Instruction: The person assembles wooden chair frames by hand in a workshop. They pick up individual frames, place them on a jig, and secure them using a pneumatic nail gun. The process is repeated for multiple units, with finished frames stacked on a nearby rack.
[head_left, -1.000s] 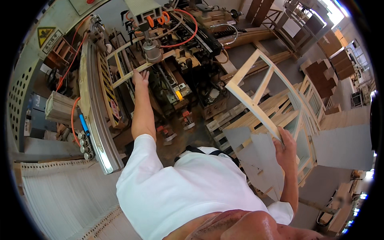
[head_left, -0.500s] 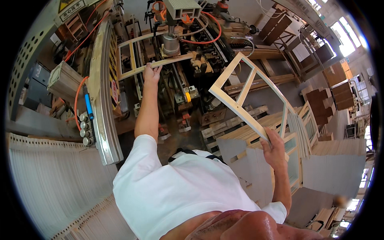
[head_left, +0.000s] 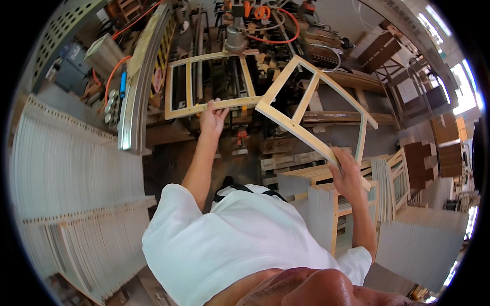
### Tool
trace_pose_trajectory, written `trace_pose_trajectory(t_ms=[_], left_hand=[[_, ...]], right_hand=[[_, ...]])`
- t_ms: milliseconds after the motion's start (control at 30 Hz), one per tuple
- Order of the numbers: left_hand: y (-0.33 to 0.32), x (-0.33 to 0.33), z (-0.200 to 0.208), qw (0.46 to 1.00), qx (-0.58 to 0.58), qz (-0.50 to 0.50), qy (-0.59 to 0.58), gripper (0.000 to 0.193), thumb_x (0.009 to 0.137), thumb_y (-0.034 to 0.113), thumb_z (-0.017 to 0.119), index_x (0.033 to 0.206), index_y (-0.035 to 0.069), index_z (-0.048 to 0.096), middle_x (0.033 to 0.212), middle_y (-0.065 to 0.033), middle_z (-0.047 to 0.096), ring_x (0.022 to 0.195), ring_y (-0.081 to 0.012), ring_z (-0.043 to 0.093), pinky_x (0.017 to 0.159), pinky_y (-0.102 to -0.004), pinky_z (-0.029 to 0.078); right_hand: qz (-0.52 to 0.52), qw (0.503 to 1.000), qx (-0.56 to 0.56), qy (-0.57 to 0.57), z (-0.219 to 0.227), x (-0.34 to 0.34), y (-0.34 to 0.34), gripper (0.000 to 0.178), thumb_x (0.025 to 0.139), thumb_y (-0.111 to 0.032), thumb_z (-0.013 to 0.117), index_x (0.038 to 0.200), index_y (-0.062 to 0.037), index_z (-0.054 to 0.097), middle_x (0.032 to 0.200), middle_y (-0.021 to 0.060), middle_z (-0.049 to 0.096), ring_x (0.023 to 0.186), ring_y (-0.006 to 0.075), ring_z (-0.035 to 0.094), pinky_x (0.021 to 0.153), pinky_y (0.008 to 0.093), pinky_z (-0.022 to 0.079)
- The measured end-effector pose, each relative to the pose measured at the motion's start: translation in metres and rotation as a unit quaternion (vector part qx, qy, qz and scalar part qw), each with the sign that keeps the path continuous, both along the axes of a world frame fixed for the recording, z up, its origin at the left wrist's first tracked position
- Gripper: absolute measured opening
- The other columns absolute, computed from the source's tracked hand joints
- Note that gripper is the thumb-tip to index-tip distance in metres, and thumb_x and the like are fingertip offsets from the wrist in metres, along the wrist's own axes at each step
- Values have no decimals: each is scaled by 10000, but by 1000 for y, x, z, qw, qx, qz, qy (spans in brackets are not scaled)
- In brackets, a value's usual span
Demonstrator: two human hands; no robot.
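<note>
My left hand [head_left: 212,120] grips the near rail of a pale wooden frame [head_left: 191,108], its fingers wrapped over the edge. That frame has crossbars and lies over the machine bed, its far rail close under a metal cylinder [head_left: 235,39]. On the right, my right hand [head_left: 347,173] is closed around the near rail of a second wooden frame [head_left: 301,132], held tilted in the air. The second frame has one inner crossbar showing. Its far-left corner overlaps the end of the first frame in view; whether they touch I cannot tell.
A metal machine rail [head_left: 137,102] runs along the left. Stacks of white slats [head_left: 66,158] fill the lower left. More wooden frames [head_left: 393,178] and grey-white panels [head_left: 418,250] stand at the right, beside a wooden pallet [head_left: 286,162]. An orange hose [head_left: 297,30] loops behind the machine.
My left hand has drawn the first frame nearer to me, out from under the cylinder. The second frame stays in my right hand, slightly shifted. The whole view has moved.
</note>
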State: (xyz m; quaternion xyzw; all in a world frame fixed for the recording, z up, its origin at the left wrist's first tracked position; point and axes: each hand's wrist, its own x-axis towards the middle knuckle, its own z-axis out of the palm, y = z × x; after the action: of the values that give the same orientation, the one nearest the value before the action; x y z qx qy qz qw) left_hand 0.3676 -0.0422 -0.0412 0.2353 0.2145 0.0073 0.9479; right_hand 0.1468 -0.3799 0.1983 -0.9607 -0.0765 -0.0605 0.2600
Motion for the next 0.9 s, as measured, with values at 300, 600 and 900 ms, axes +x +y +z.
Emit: trace_pose_trajectory(t_ms=[300,600,900], left_hand=[[-14,-181,6,998,-26,-49,-37,117,888,173,609,986,111,597,1062,-66,626,1093,-251,581,933,-454,485],[26,-301,9,994,24,-103,-25,135,919,161,589,955,38,547,974,-87,568,1085,-282,575,934,-419,491],[122,-326,-98,982,-15,-51,181,84,868,87,560,942,48,558,975,-113,605,1069,-308,573,977,-512,435]], right_hand=[[249,968,-20,-25,-36,81,39,339,823,-47,608,1152,-3,538,928,189,563,866,388,547,731,452,438],[378,923,-16,-70,-128,158,169,266,812,-69,597,1066,-11,543,907,179,580,896,386,568,757,470,464],[315,918,-128,-204,-187,222,193,273,727,-75,672,988,-48,595,902,116,584,878,321,566,747,425,471]])
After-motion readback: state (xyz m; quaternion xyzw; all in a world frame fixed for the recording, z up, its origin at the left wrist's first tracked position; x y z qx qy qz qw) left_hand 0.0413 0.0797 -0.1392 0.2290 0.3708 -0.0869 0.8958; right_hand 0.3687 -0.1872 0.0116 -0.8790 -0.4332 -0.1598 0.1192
